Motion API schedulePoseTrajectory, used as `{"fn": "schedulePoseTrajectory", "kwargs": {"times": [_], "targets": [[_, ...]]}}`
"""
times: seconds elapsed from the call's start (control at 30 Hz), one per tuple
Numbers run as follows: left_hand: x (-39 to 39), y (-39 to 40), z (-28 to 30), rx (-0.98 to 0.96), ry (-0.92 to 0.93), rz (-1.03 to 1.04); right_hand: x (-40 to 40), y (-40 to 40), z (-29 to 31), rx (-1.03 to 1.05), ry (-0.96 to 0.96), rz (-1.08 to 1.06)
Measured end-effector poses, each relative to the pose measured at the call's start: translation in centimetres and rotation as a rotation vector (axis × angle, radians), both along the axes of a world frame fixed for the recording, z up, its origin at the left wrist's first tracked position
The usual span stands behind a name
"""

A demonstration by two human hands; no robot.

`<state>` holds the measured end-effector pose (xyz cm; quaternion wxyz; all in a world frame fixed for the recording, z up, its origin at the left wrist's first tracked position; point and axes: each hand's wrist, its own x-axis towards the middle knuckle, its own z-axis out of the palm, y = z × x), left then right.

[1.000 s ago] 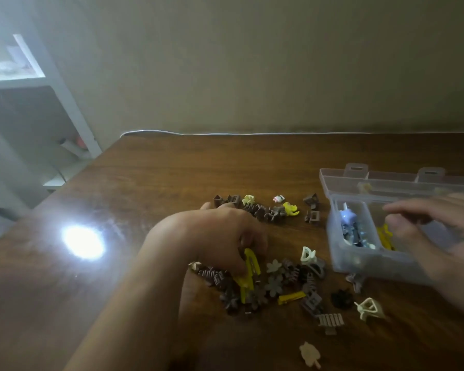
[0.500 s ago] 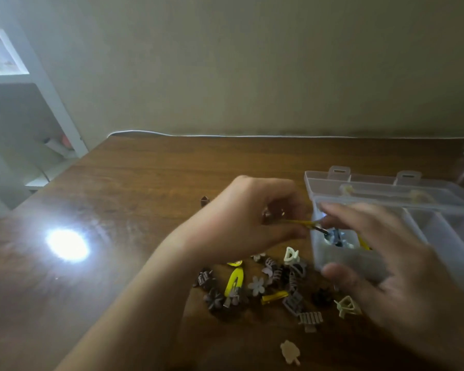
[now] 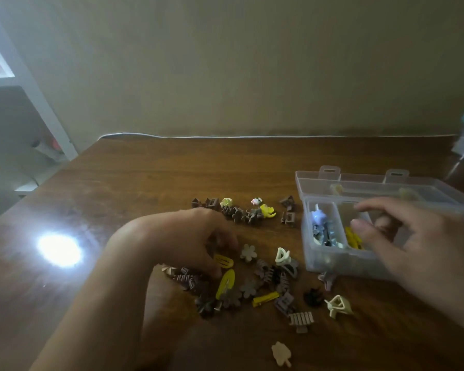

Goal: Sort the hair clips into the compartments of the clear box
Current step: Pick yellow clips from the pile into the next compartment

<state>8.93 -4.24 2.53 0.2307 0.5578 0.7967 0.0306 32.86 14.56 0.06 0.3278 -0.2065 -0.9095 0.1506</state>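
- Head view: I see the loose pile of small plastic hair clips (image 3: 252, 282) lying on the brown wooden tabletop (image 3: 150, 183), with a second row of clips further back. The clear plastic compartment box (image 3: 330, 263) stands just right of the pile, lid open.
- The flat yellow oval snap clip (image 3: 223, 261) lies at the pile's left edge. I judge it light, thin, stiff and rather slick; its long edges look like the best place to take hold.
- My left hand (image 3: 182, 242) is curled over that clip, fingertips at or touching it. Whether the grip has closed on it, I cannot tell, since the knuckles hide the contact.
- A second long yellow snap clip (image 3: 225, 283) lies just below, partly under brown flower clips.
- My right hand (image 3: 418, 239) hovers over the box with fingers spread and relaxed, pinching nothing I can see.
- The left compartment holds blue clips (image 3: 320, 226); the next holds yellow clips (image 3: 352, 238).
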Motion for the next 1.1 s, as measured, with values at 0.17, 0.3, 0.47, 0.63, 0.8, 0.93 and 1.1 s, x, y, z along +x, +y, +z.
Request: {"fn": "schedulePoseTrajectory", "kwargs": {"times": [0.17,0.3,0.47,0.63,0.8,0.93,1.1], "targets": [[-0.4,0.5,-1.0,-0.008,0.105,-0.051,0.1,0.2,0.2,-0.051,0.081,-0.010],[-0.4,0.5,-0.8,0.035,0.087,-0.055,-0.2,-0.3,0.2,0.005,0.148,0.012],[1.5,1.0,0.8,0.600,-0.059,-0.002,-0.5,-1.9,0.5,0.141,0.184,0.135],[7.4,3.8,-0.4,1.098,-0.145,-0.151,-0.8,-3.2,0.0,0.107,0.186,0.224],[8.5,4.4,-1.0,1.133,-0.186,-0.168,-0.6,-2.7,-0.1,0.017,0.278,0.183],[6.1,3.4,-0.1,0.833,0.067,-0.279,0.3,0.2,-0.3,-0.038,0.290,0.028],[1.2,0.7,0.8,0.524,0.137,-0.152,0.2,1.0,-0.1,0.014,0.167,-0.097]]}}
